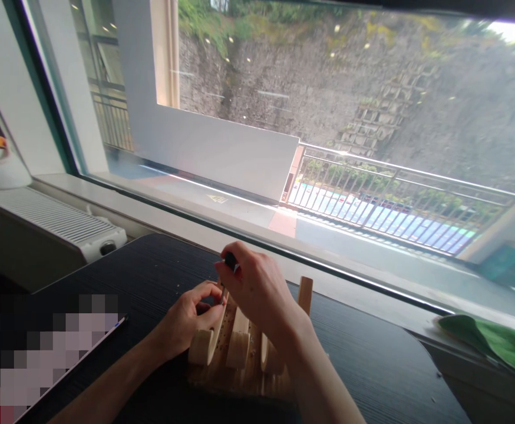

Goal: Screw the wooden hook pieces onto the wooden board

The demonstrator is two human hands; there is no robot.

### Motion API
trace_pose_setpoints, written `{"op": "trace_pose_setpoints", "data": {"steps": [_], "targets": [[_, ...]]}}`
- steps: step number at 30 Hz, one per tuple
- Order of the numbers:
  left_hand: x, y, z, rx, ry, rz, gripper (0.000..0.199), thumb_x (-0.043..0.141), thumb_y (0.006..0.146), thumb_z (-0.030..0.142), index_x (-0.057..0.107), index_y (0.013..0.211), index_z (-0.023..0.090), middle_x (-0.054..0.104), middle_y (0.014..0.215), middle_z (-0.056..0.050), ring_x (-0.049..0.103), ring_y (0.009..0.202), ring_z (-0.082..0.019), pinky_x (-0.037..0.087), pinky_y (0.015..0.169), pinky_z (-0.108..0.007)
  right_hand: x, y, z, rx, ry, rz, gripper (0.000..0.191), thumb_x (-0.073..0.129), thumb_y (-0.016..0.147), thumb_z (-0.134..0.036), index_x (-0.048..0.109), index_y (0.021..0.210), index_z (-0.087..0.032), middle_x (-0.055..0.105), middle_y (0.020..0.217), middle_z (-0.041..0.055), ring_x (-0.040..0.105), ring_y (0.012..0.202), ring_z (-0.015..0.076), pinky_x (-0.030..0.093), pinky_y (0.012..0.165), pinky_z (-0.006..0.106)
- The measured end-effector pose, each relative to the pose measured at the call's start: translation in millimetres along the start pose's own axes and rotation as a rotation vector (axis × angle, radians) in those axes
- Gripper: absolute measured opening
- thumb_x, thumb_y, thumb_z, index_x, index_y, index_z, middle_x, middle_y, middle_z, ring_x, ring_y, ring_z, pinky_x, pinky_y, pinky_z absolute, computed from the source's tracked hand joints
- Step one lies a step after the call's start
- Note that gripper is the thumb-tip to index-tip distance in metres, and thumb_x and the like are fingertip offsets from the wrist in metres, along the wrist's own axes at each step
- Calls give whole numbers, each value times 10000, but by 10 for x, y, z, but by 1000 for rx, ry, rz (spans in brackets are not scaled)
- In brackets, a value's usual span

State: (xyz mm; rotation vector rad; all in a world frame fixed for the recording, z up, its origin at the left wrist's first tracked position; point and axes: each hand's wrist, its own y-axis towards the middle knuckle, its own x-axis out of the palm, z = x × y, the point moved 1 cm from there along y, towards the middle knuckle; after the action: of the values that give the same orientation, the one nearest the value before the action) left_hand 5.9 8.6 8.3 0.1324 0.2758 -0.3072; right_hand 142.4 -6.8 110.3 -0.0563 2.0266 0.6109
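Right forearm [322,362] is extended over a wooden assembly [238,350]. Screwdriver [230,260] is gripped by right hand [257,288]; left hand [191,312] is curled at its tip, grasp unclear.

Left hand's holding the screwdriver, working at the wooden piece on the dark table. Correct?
Wrong hand: the head view shows the right hand holding the screwdriver. The rest stands: it's at the wooden piece on the dark table.

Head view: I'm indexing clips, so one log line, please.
right hand: holding screwdriver; left hand: near its tip; wooden piece: on table
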Motion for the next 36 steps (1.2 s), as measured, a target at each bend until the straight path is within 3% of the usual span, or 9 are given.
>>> {"op": "trace_pose_setpoints", "data": {"steps": [6, 15, 20, 23, 26, 29, 32, 36], "targets": [[-7, -6, 4, -30, -8, 2, 84, 538, 716, 246, 581, 759, 188, 648, 721, 2, 604, 607, -141, 456, 516, -199, -83, -55, -71, -90, 75, -54, 206, 507, 895, -248, 621, 1064, -218, 677, 953, 27, 594, 724, 124, 379, 625, 217], [14, 18, -62, -29, 10, -10, 71, 505, 729, 234, 559, 758, 197, 576, 646, 42, 526, 546, -103, 420, 508, -184, 17, 7, -41, -28, 84, -53, 139, 498, 892, -220, 603, 982, -209, 642, 746, -6, 537, 610, 112, 329, 567, 214], [-33, 22, -92, -1, -4, -21, 140, 490, 711, 215, 542, 840, 200, 595, 756, 32, 548, 608, -115, 434, 561, -211, 22, 15, 30, 30, 83, -21, 126, 472, 904, -226, 570, 977, -193, 625, 716, 6, 524, 592, 122, 316, 557, 225], [-99, 49, -83, 13, -99, 24, 217, 484, 675, 197, 505, 891, 194, 604, 821, 10, 590, 766, -159, 470, 650, -247, 11, 8, 11, 31, 87, -40, 130, 457, 909, -216, 564, 979, -188, 628, 733, 14, 521, 595, 124, 311, 555, 228], [-156, 78, -66, -20, -214, 64, 256, 494, 746, 310, 503, 965, 176, 603, 848, -15, 586, 834, -191, 487, 677, -293, 7, -10, -45, 13, 83, -49, 135, 459, 906, -213, 562, 990, -187, 635, 763, 21, 531, 621, 127, 311, 562, 228], [-172, 83, -55, -64, -245, 24, 339, 480, 786, 415, 545, 1002, 162, 603, 790, -3, 561, 703, -157, 445, 574, -254, 11, -64, -101, 14, 74, -50, 140, 465, 899, -225, 564, 995, -197, 623, 732, 7, 516, 601, 124, 304, 558, 228], [-164, 58, -30, -80, -160, -37, 322, 526, 743, 417, 612, 887, 143, 597, 664, 20, 532, 609, -133, 401, 539, -229, -3, -174, -158, 11, 63, -41, 141, 462, 891, -222, 566, 985, -203, 615, 724, -2, 503, 602, 119, 306, 572, 230], [-142, 8, 26, -28, -73, -153, 280, 573, 695, 370, 671, 828, 145, 680, 748, -1, 603, 738, -176, 444, 643, -234, -97, -379, -267, 57, -41, -10, 138, 458, 875, -216, 580, 938, -207, 608, 719, -8, 482, 605, 115, 294, 577, 233]]}}
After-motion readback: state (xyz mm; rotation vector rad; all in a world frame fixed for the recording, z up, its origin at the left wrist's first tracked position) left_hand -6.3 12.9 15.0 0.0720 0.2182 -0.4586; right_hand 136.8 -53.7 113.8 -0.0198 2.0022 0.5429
